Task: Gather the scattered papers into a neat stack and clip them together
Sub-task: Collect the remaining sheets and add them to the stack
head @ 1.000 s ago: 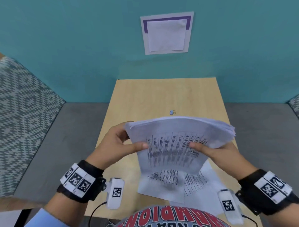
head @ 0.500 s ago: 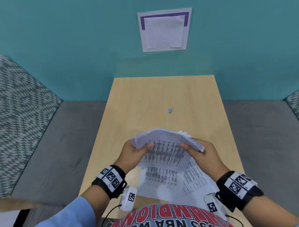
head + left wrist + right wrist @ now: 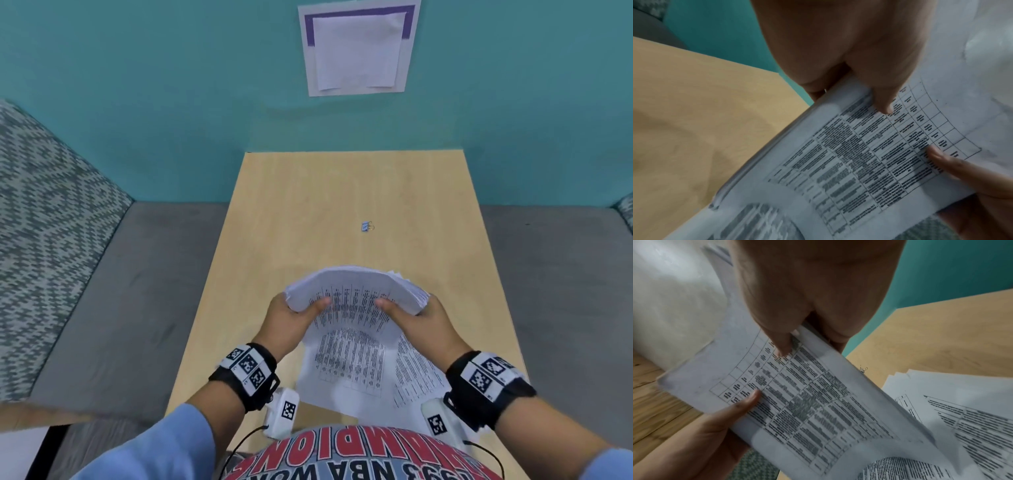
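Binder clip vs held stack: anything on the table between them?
Nothing: in the head view only bare table separates the binder clip from the stack held by both hands.

Two hands hold one stack (image 3: 356,291) of printed sheets: the left hand (image 3: 291,320) grips its left end, the right hand (image 3: 423,322) its right end, a thumb of each lying on the top page. How many sheets the stack has cannot be counted; the edges blur together. Below the hands, loose sheets (image 3: 346,366) lie on the one table (image 3: 308,205); at least two printed ones show, overlapping, and there may be more beneath. One small binder clip (image 3: 367,226) sits beyond the hands, well apart from the stack. Each wrist wears one band (image 3: 248,368), two in all.
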